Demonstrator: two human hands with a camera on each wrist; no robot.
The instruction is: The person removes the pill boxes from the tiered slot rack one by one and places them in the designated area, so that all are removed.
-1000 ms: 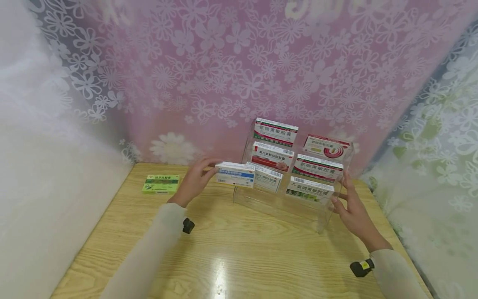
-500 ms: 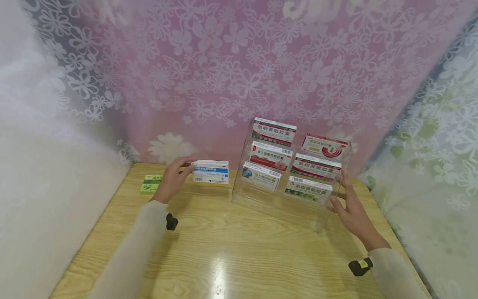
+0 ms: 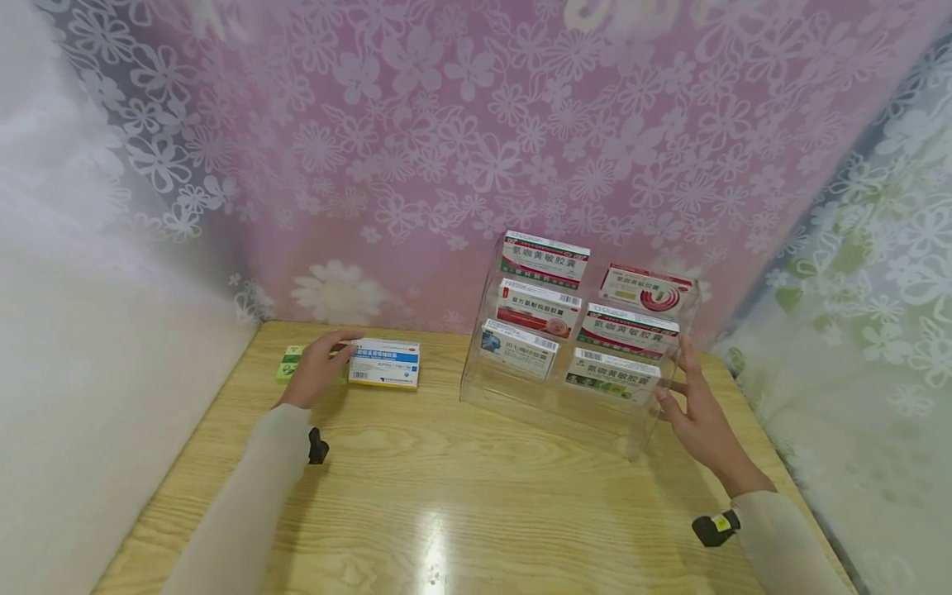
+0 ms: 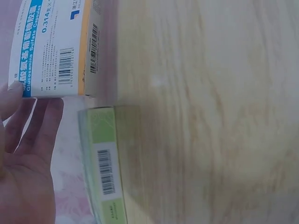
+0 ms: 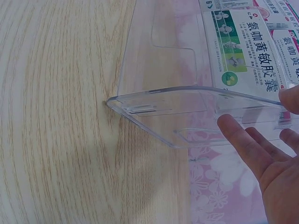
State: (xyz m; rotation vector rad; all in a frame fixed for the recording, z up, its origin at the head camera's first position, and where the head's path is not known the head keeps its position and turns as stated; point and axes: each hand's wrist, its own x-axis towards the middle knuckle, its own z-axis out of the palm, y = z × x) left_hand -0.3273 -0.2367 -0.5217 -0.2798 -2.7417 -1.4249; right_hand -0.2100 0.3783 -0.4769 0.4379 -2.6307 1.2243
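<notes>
My left hand [image 3: 316,372] pinches one end of a white, blue and yellow medicine box [image 3: 383,365], its label reading glucosamine sulfate capsules in the left wrist view. A green medicine box [image 3: 290,362] lies on the table behind that hand, partly hidden by it. At the right, my right hand [image 3: 702,430] holds the side of a clear plastic display rack [image 3: 535,411], thumb toward the front and fingers along the side panel. Several medicine boxes stand in the rack's tiers, among them a white and green box [image 3: 611,373] nearest this hand and a grey-white box [image 3: 518,349] at lower left.
The rack stands on a wood-grain table [image 3: 446,496]. A pink flowered cloth [image 3: 416,165] hangs behind it. White sheeting [image 3: 111,330] borders the left side, and a flowered curtain [image 3: 855,347] the right.
My left hand has carried the blue and white medicine box left, away from the rack's lower left, and down toward the table beside the green box. The right hand stays on the rack.
</notes>
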